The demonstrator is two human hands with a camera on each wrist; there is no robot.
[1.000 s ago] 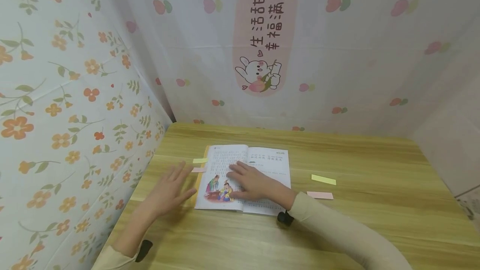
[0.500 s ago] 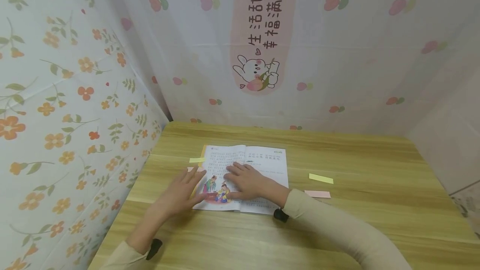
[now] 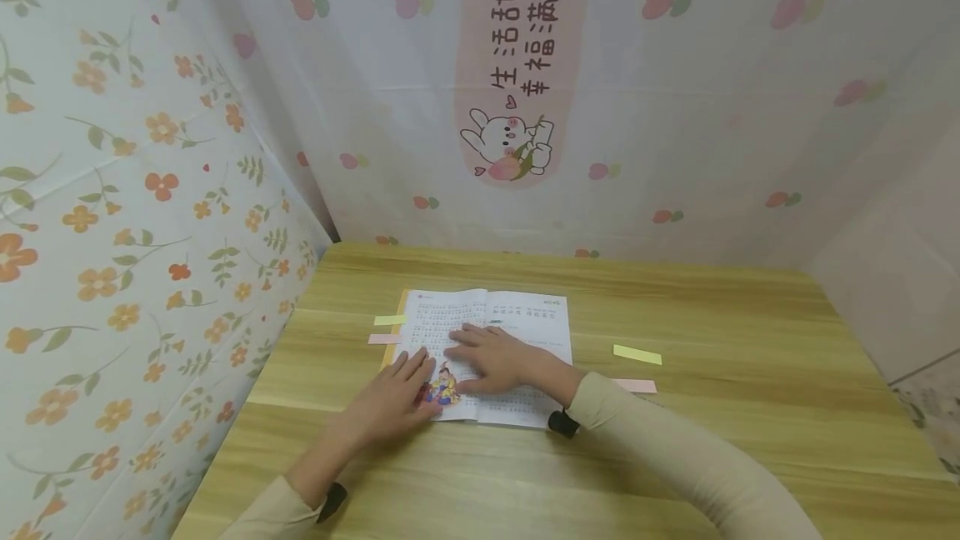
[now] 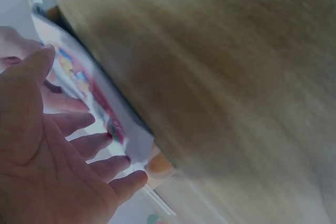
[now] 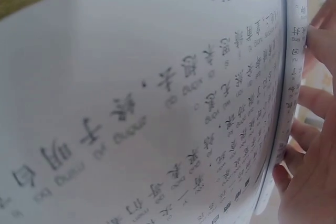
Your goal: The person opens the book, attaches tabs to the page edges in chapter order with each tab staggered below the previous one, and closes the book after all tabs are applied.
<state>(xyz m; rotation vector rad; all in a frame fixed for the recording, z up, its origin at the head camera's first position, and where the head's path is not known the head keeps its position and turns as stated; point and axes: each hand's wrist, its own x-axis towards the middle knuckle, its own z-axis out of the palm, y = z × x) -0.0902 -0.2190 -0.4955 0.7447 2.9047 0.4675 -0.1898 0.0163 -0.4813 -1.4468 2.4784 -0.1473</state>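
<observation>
An open picture book (image 3: 525, 315) lies flat on the wooden table (image 3: 712, 423), near its left side. My right hand (image 3: 491, 358) lies flat across the book's middle, fingers straight and pointing left. My left hand (image 3: 401, 394) rests with straight fingers on the lower corner of the left page, beside the coloured drawing (image 3: 442, 390). In the left wrist view the left hand (image 4: 52, 150) shows its palm next to the illustrated page (image 4: 92, 95). The right wrist view is filled by a printed page (image 5: 157, 103), with fingertips (image 5: 310, 182) at its right edge.
A yellow sticky strip (image 3: 390, 320) and a pink one (image 3: 382, 339) stick out at the book's left edge. Another yellow strip (image 3: 637, 354) and a pink strip (image 3: 637, 386) lie on the table to the right. Patterned curtains (image 3: 150, 190) close off the left and the back.
My left hand has slid right, from the bare table onto the lower left page. The right hand has stayed flat on the book.
</observation>
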